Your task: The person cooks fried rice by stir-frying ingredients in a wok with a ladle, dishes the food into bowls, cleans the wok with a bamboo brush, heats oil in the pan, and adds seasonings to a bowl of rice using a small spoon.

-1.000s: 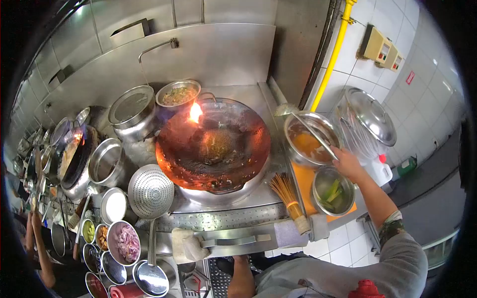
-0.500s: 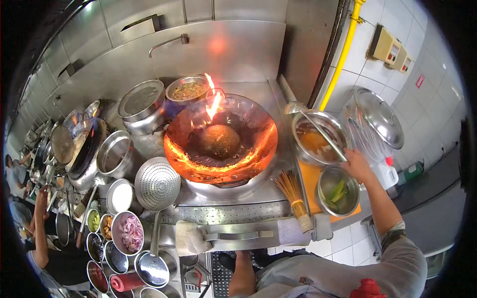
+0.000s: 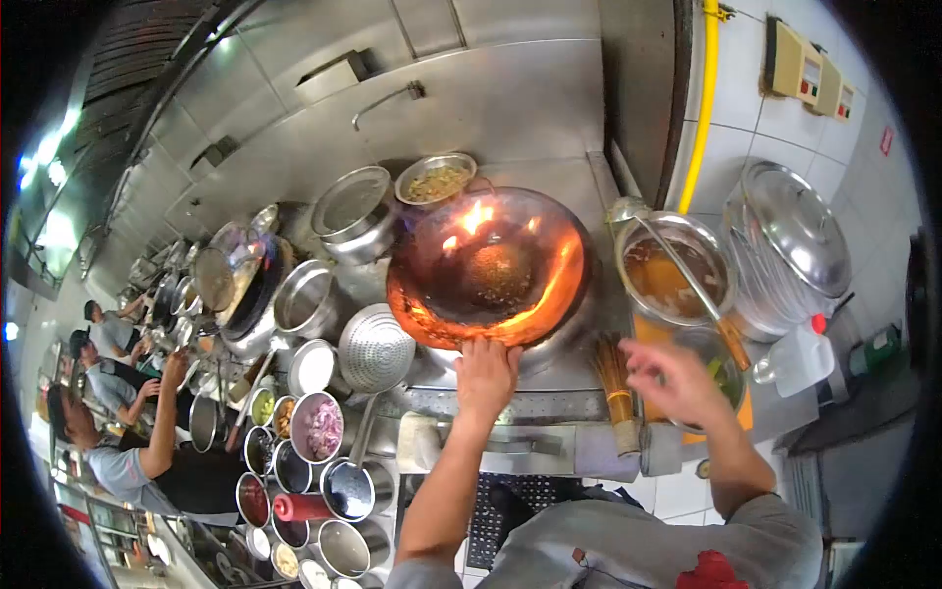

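Note:
A wide wok point(image 3: 417, 321) stands on the burner, with flames inside and a brown mass of food point(image 3: 500, 275) at its bottom. My left hand point(image 3: 486, 378) is at the wok's near rim, its fingers closed over the edge where the handle sits. To the right, my right hand point(image 3: 675, 378) hangs empty with fingers apart, between the bamboo brush point(image 3: 616, 393) and a metal bowl point(image 3: 731, 378) of green vegetable pieces. The long-handled ladle point(image 3: 687, 275) rests across a pot point(image 3: 677, 306) of brownish liquid, its wooden grip free of my hand.
A perforated strainer point(image 3: 377, 348) lies left of the wok, near a bowl of purple onion point(image 3: 319, 427) and several other bowls. Folded cloths point(image 3: 419, 444) hang on the counter's front edge. A plastic jug point(image 3: 800, 358) stands right. Co-workers point(image 3: 123, 456) stand far left.
My right hand has let go of the ladle and moved left and nearer. My left hand has come into view at the wok's near rim. The view has turned left.

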Available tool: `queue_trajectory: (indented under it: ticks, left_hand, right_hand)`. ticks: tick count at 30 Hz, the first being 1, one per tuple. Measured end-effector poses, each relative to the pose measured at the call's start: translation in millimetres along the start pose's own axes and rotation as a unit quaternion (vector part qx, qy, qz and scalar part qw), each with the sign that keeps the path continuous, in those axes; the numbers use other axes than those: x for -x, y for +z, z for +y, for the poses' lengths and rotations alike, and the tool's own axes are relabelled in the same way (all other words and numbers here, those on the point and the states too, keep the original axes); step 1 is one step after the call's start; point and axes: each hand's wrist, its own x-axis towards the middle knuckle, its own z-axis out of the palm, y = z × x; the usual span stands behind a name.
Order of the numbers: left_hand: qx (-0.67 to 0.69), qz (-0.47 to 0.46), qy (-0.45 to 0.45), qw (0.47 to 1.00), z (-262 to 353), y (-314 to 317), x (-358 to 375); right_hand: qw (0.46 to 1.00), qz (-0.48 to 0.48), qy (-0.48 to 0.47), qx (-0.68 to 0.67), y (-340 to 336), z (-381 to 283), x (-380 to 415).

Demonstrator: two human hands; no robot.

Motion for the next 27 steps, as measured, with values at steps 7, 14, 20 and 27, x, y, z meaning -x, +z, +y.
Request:
queue_trajectory:
  ticks: [7,14,20,27]
  left_hand:
    - [0.002,0.020,-0.016,1.000,14.5,-3.1,-14.3]
    - [0.081,0.041,-0.058,0.994,28.2,-44.7,34.5]
    - [0.062,0.167,-0.249,0.952,-42.7,-106.8,215.8]
    - [-0.148,0.341,-0.585,0.721,-155.2,-209.5,598.4]
  right_hand:
    - [0.994,-0.090,-0.062,-0.001,54.6,8.8,-15.4]
    - [0.972,-0.222,-0.040,-0.061,114.5,-29.4,-11.4]
    - [0.849,-0.485,0.108,-0.177,235.9,21.4,27.6]
    - [0.841,-0.529,-0.102,-0.040,366.0,17.9,98.7]
